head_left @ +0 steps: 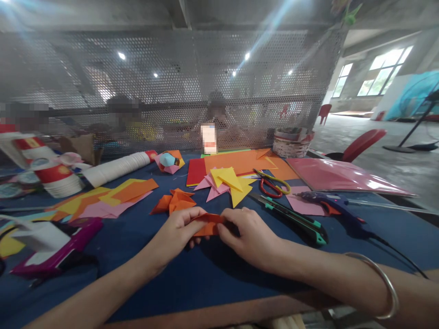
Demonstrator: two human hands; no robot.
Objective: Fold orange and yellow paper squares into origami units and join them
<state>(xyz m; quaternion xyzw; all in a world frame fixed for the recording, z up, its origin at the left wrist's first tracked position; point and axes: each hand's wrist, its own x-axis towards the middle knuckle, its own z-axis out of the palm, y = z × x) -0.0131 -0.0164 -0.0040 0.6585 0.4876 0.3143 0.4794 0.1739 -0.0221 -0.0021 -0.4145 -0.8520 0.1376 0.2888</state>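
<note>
Between my two hands is a small piece of folded orange paper (pixel 210 225), held just above the blue tabletop. My left hand (pixel 183 228) grips its left end, thumb on top and fingers curled beneath. On the other end, my right hand (pixel 245 233) pinches the paper between thumb and bent fingers. Just beyond my left hand lie several folded orange paper pieces (pixel 176 201). Folded yellow paper pieces (pixel 228 180) rest on pink ones (pixel 210 185) behind my hands. A green and black utility knife (pixel 291 219) lies to the right of my right hand.
Scissors (pixel 274 185), a glue gun (pixel 329 201) and a pink packet (pixel 343 176) are on the right. Orange sheets (pixel 236 162) and a basket (pixel 292 142) stand behind. Leftward are coloured papers (pixel 113 196), stacked paper cups (pixel 118 169) and a purple power strip (pixel 78 240).
</note>
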